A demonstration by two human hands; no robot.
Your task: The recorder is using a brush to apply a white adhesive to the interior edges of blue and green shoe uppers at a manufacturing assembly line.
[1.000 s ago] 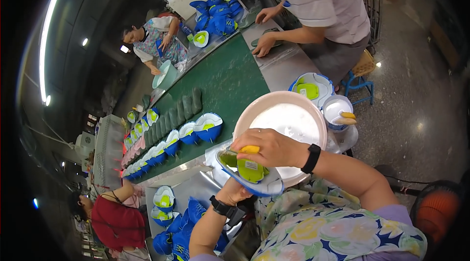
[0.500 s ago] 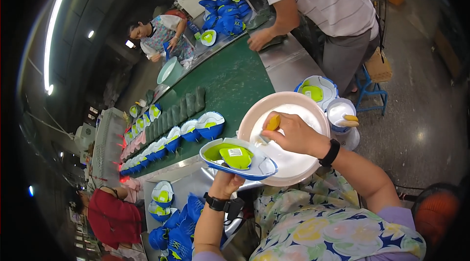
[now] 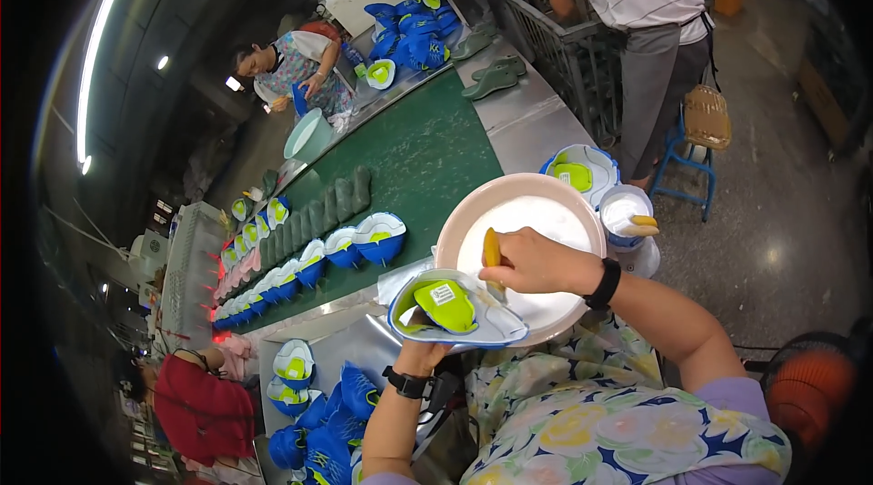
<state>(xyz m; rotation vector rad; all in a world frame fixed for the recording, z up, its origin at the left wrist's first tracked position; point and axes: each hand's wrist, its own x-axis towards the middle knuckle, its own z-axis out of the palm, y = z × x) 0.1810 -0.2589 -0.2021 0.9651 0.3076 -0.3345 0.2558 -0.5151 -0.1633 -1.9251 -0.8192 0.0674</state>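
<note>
Your left hand (image 3: 420, 356) is holding a blue shoe upper (image 3: 455, 310) from below, just in front of the white basin (image 3: 523, 203). Your right hand (image 3: 536, 260) is gripping a yellow-handled brush (image 3: 492, 250), dipping it over the basin; half a second ago it was nearer the rim. I judge this piece only partly coated, with rows of uppers (image 3: 300, 267) waiting on the green surface (image 3: 427, 153).

Left hand (image 3: 423, 356) holds blue shoe upper (image 3: 455, 310) from below, green insole up, fingers under its near edge. Right hand (image 3: 538, 261) w/ black wristband grips yellow-handled brush (image 3: 492, 253); fingers wrapped round handle, brush tip just beside the upper, over pink basin (image 3: 518, 196) of white glue. Beyond fingers: green conveyor surface (image 3: 427, 158) w/ row of blue uppers (image 3: 364, 241).
</note>
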